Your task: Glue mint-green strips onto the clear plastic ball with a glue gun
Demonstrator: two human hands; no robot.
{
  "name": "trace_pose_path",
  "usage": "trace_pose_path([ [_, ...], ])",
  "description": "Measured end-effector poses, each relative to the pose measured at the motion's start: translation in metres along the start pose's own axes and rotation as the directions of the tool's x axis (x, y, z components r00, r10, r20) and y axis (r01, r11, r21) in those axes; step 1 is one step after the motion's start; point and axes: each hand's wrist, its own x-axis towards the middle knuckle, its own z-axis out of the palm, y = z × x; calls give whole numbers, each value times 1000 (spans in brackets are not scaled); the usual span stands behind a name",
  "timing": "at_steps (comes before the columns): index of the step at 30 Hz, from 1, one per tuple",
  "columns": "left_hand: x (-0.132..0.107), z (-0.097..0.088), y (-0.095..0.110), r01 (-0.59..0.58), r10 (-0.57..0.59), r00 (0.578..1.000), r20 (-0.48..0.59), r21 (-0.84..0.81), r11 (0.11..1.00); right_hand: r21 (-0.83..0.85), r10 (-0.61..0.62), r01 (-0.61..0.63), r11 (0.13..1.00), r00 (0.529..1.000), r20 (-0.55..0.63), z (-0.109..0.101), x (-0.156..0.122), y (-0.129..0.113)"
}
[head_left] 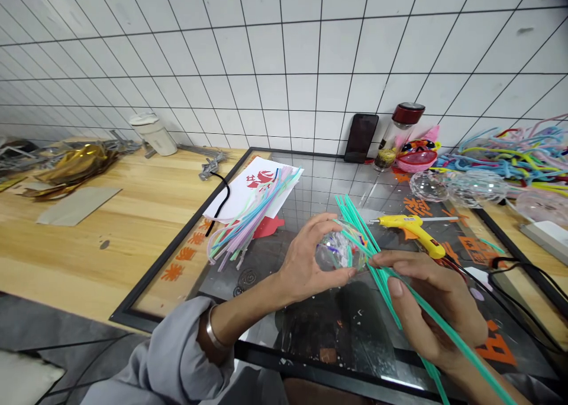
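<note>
My left hand (306,254) is curled around a clear plastic ball (331,256), with coloured pieces showing in or behind its wall. Between the thumb and fingers of my right hand (439,301), a long green pipe cleaner (457,337) is pinched. Its far end reaches the ball's upper side, while the near end runs past my wrist to the lower edge of the view. More green pipe cleaners (354,212) lie on the dark glass tabletop beside the ball, partly under my right hand. A yellow glue gun (415,227) rests just beyond that hand.
Pastel pipe cleaners (252,215) lie over white paper (233,186) at centre left. A phone (361,137) and a glass bottle (393,138) stand by the tiled wall. Right of them are clear plastic balls (474,187) and a colourful pile (510,156). Black cables (523,310) cross the right side.
</note>
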Motion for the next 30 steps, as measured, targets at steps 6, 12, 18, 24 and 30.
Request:
trace_pose_path([
  [6, -1, 0, 4, -2, 2, 1000, 13, -1, 1000, -255, -67, 81, 964, 996, 62, 6, 4, 4],
  [12, -2, 0, 5, -22, 23, 1000, 20, -19, 1000, -286, -142, 159, 945, 987, 79, 7, 4, 9],
  [18, -3, 1, 6, -36, 36, 999, 14, -21, 999, -298, -195, 217, 930, 975, 103, 4, 4, 9],
  [24, -2, 0, 6, -24, 24, 1000, 14, -4, 1000, -295, -182, 211, 932, 976, 123, 2, 5, 9],
  [30, -2, -1, 6, -13, 13, 1000, 21, -3, 1000, -299, -197, 221, 928, 974, 110, 4, 5, 12],
])
